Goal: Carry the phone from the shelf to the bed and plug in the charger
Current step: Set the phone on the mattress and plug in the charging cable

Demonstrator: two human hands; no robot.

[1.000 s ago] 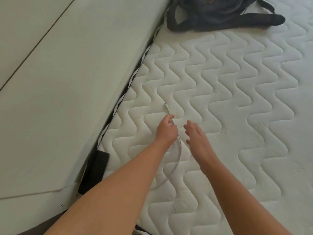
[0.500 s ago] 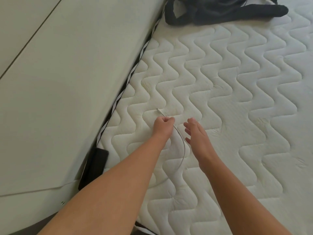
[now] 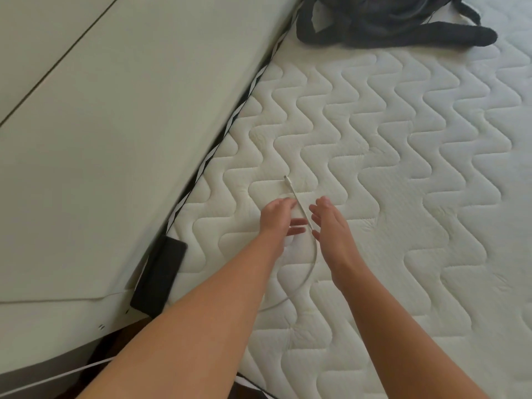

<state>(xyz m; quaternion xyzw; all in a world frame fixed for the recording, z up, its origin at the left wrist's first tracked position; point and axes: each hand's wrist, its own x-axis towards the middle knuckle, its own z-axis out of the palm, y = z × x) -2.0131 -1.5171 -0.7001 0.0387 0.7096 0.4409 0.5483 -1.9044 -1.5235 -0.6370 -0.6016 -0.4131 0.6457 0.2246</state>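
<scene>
**Securing the charger connector before mating it to the phone**

While the thin white charger cable (image 3: 312, 254) is lying in a loop on the white quilted mattress (image 3: 403, 168), the left hand (image 3: 277, 216) is hovering open beside it and the right hand (image 3: 331, 226) is reaching in, also open. Neither is gripping. Best practice is pinching the rigid connector tip (image 3: 288, 181), not the cord. The flat black phone (image 3: 161, 276) is resting at the mattress edge, near the left forearm.

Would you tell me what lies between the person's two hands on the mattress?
In the head view, the white charger cable runs between the left hand and the right hand, over the bare mattress.
</scene>
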